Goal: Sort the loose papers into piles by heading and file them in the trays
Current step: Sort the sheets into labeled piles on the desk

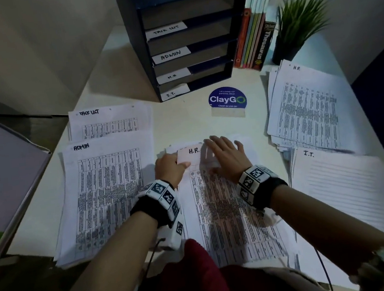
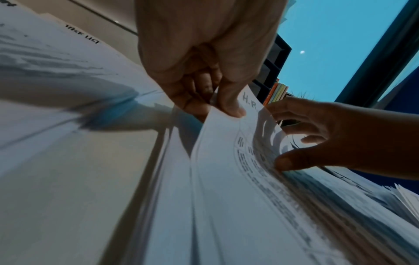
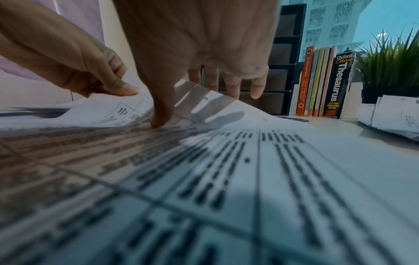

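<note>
A loose stack of printed sheets (image 1: 229,212) lies in front of me, its top sheet headed H.R. My left hand (image 1: 176,165) pinches that sheet's top left corner between thumb and fingers and lifts it a little; the wrist view shows the left hand (image 2: 224,105) on the curled sheet (image 2: 226,161). My right hand (image 1: 225,153) is spread flat over the sheet's top, and its thumb (image 3: 161,116) presses the paper. Sorted piles lie around: TASK LIST (image 1: 109,121), ADMIN (image 1: 105,193), H.R. (image 1: 306,110), I.T. (image 1: 342,188). The dark blue tray unit (image 1: 194,6) stands behind, with labelled slots.
A round ClayGo sign (image 1: 227,101) stands between the trays and my hands. Upright books (image 1: 254,40) and a potted plant (image 1: 297,28) sit right of the trays. A grey box (image 1: 2,171) lies beyond the desk's left edge.
</note>
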